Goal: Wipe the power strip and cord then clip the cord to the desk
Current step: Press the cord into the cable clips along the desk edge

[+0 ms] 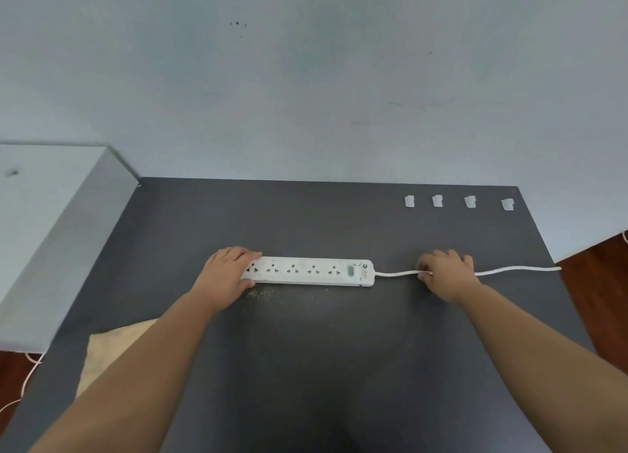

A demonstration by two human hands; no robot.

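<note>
A white power strip [312, 271] with several sockets lies flat in the middle of the dark grey desk [306, 367]. My left hand [228, 276] grips its left end. Its white cord [516, 270] leaves the right end and runs off the desk's right edge. My right hand [448, 276] is closed around the cord a short way from the strip. Several white cord clips [437, 201] sit in a row near the desk's back right edge. A beige cloth [112, 347] lies at the front left, partly hidden by my left forearm.
Fine crumbs or dust [268, 294] are scattered on the desk just in front of the strip. A white cabinet [51, 232] stands against the desk's left side. A pale blue wall [306, 79] rises behind. Wooden floor [598, 282] shows to the right.
</note>
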